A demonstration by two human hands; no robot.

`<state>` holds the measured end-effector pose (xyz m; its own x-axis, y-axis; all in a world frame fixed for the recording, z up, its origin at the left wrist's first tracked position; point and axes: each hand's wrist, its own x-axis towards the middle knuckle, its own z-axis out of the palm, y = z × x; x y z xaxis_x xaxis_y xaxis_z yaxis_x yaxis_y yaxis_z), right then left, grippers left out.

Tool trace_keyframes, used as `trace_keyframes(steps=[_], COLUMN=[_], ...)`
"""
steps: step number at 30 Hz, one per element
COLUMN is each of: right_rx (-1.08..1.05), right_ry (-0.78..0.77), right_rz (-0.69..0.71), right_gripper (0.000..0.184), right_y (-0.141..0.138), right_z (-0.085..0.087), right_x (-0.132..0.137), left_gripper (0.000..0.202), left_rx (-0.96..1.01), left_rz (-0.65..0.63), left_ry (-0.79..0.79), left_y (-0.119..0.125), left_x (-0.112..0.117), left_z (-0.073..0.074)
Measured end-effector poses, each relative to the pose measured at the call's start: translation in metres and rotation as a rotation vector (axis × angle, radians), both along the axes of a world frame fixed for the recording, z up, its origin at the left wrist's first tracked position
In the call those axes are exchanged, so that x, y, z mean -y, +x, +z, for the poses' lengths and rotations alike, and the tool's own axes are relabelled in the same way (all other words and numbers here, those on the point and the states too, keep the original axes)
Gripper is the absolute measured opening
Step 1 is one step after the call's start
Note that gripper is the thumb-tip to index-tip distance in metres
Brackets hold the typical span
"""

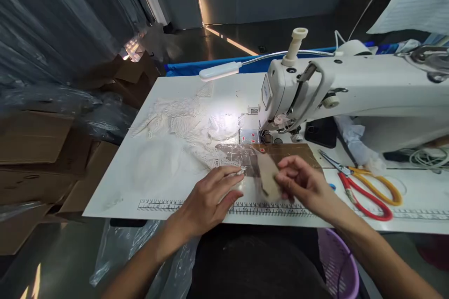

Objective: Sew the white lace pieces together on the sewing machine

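Observation:
My right hand point(303, 184) pinches a small beige flat piece point(269, 176), slightly blurred; whether it is cloth or card I cannot tell. It hangs over the table just in front of the sewing machine's needle area point(265, 136). To its left, my left hand point(210, 198) is held with thumb and fingers apart, its fingertips close to the edge of white lace fabric point(182, 124). Whether the fingertips touch the lace is unclear. The lace lies loosely bunched from the table's left half up to the machine's plate point(249, 136).
Red-and-yellow-handled scissors point(368, 194) and a dark phone point(321, 131) lie at the right. A lit lamp point(220, 71) hangs over the lace. A printed ruler point(164, 205) follows the table's front edge. Cardboard boxes point(35, 140) stand left; a purple basket point(338, 261) is below.

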<state>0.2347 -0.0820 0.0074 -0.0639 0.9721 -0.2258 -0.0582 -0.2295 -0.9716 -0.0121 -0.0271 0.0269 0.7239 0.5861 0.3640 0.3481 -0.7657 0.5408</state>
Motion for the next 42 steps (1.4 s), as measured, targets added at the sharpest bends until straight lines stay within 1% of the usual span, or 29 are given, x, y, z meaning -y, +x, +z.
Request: trace_keyframes(steps=[2,3,4,6,8,11,13,15,16,18,19,21,23,26,28,30,33,38,42], right_rx=[0.065,0.103,0.136,0.186,0.229,0.344,0.464,0.631,0.741,1.006,1.14,1.363,1.485,1.514,1.52,1.546,1.573,1.568,1.591], right_ry=[-0.012,-0.016,-0.018,-0.02,-0.001,0.068,0.128,0.191,0.219,0.263,0.286,0.356,0.463,0.614,0.643,0.615,0.548,0.45,0.457], right_rz=[-0.135,-0.171,-0.19,-0.178,-0.121,-0.002,0.058,0.084,0.09,0.095,0.101,0.123,0.167,0.273,0.296,0.282,0.267,0.272,0.26], right_gripper=[0.039,0.041,0.043,0.042,0.038,0.028,0.021,0.016,0.015,0.018,0.02,0.025,0.028,0.029,0.03,0.03,0.027,0.029,0.03], right_y=[0.021,0.029,0.035,0.042,0.042,0.036,0.029,0.02,0.016,0.008,0.005,0.002,0.003,0.007,0.008,0.006,0.0,-0.007,-0.007], right_z=[-0.003,-0.004,-0.005,-0.008,-0.011,-0.015,-0.015,-0.013,-0.012,-0.008,-0.006,-0.004,-0.004,-0.009,-0.013,-0.014,-0.013,-0.007,-0.008], right_x=[-0.007,-0.011,-0.014,-0.022,-0.029,-0.041,-0.049,-0.056,-0.059,-0.061,-0.061,-0.058,-0.053,-0.048,-0.046,-0.045,-0.046,-0.047,-0.051], left_gripper=[0.034,0.037,0.039,0.039,0.035,0.025,0.017,0.012,0.013,0.02,0.025,0.028,0.023,0.015,0.011,0.01,0.011,0.01,0.012], left_rx=[-0.065,-0.104,-0.141,-0.201,-0.231,-0.195,-0.127,-0.053,-0.034,-0.043,-0.081,-0.17,-0.237,-0.262,-0.226,-0.173,-0.109,-0.04,0.009], left_rz=[-0.058,-0.1,-0.142,-0.223,-0.293,-0.341,-0.311,-0.218,-0.159,-0.044,-0.018,-0.026,-0.082,-0.143,-0.147,-0.142,-0.137,-0.1,-0.115], left_ry=[0.141,0.19,0.22,0.222,0.172,0.067,0.015,-0.007,-0.01,-0.01,-0.012,-0.003,-0.013,-0.07,-0.115,-0.142,-0.142,-0.123,-0.186], left_y=[0.018,0.026,0.032,0.037,0.033,0.017,0.011,0.012,0.016,0.03,0.038,0.057,0.073,0.09,0.096,0.098,0.097,0.095,0.097], left_x=[-0.013,-0.019,-0.024,-0.033,-0.038,-0.043,-0.048,-0.058,-0.065,-0.083,-0.094,-0.116,-0.134,-0.149,-0.151,-0.15,-0.146,-0.144,-0.146], left_z=[-0.012,-0.018,-0.024,-0.031,-0.031,-0.018,-0.006,0.002,0.003,0.003,0.002,-0.004,-0.01,-0.018,-0.023,-0.027,-0.031,-0.031,-0.03])
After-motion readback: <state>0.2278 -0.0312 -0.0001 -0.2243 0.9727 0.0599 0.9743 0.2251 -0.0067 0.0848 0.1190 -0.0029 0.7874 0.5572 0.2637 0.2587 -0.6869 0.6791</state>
